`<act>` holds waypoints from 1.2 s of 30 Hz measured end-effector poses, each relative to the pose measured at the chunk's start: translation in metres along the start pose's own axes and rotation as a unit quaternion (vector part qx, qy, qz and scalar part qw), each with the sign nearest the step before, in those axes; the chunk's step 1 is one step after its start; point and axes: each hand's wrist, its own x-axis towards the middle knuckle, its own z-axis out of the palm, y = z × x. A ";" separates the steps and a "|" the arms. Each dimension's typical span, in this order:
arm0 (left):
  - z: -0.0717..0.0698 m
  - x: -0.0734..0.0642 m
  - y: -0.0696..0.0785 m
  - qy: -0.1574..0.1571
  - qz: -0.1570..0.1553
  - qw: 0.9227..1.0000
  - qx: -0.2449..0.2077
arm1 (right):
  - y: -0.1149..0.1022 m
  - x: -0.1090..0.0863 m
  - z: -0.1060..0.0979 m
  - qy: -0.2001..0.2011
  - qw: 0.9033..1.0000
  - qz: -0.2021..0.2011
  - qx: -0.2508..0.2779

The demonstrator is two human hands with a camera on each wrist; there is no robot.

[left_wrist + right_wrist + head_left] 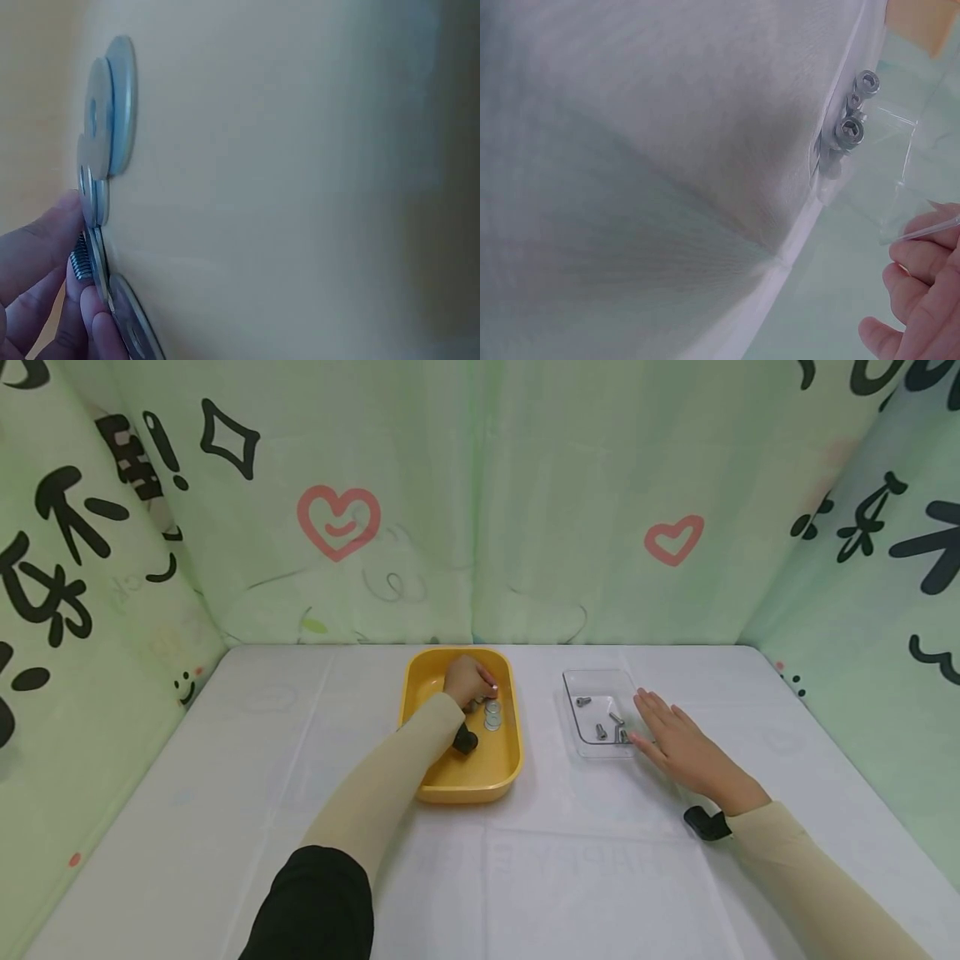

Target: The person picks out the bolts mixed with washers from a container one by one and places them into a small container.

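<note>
My left hand (467,683) is down in the yellow tray (517,760), fingers bent. The left wrist view shows its fingertips around a threaded screw (80,259), right against several flat metal washers (97,120). Seen from the head, washers (492,720) lie on the tray floor just right of these fingers. My right hand (686,752) lies with fingers extended along the right side of a clear plastic box (592,678), fingertips right at its wall. Inside that box are several socket-head screws (602,732), their hex recesses visible in the right wrist view.
A white cloth (525,877) covers the table. Pale green curtains (570,485) with drawings and lettering close off the back and both sides. The yellow tray stands left of the clear box, with a strip of cloth between them.
</note>
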 end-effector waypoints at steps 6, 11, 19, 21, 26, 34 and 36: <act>-0.001 -0.005 0.002 0.009 0.014 1.000 0.011 | 0.000 0.000 0.001 0.000 1.000 0.003 -0.001; -0.002 0.000 -0.002 -0.004 0.001 1.000 0.008 | -0.001 0.001 0.001 -0.002 1.000 0.005 0.003; -0.010 0.001 -0.004 -0.024 -0.021 0.999 -0.033 | 0.000 0.000 0.002 -0.001 1.000 0.014 -0.002; -0.012 -0.001 -0.003 -0.035 -0.037 0.996 -0.080 | 0.001 0.000 0.002 0.003 1.000 0.012 -0.001; -0.019 -0.009 0.001 -0.035 -0.039 0.989 -0.139 | 0.001 0.000 0.002 0.003 1.000 0.009 -0.003; -0.026 -0.013 0.004 -0.017 0.003 0.993 -0.119 | 0.001 0.000 0.000 -0.001 1.000 0.003 -0.004; -0.028 -0.014 0.005 -0.019 0.007 0.992 -0.128 | 0.000 0.000 0.000 -0.001 1.000 0.003 -0.003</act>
